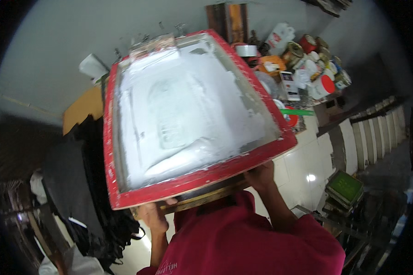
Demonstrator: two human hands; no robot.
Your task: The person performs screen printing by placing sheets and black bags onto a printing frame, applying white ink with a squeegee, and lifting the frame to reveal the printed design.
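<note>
A screen printing frame (pixel 202 176) with worn red sides fills the middle of the view, its mesh spread with white ink. Thick ink is heaped in a ridge near its front edge, and a faint design shows through the mesh. At its far left end rests a squeegee (pixel 152 46) smeared with white. My left hand (pixel 153 216) is closed at the frame's near left corner, fingers partly hidden. Around the near right part of the edge my right hand (pixel 261 176) is closed, its fingertips hidden underneath. A dark board with a yellowish edge (pixel 206 197) shows below the frame, between my hands.
Jars and tubs (pixel 323 86), a roll of tape (pixel 247 50) and a phone-like white item (pixel 289 85) crowd the far right. Black cloth (pixel 69 169) hangs at left beside brown cardboard (pixel 83 107). A green-topped block (pixel 345 187) stands low at right, above pale floor tiles (pixel 303 167).
</note>
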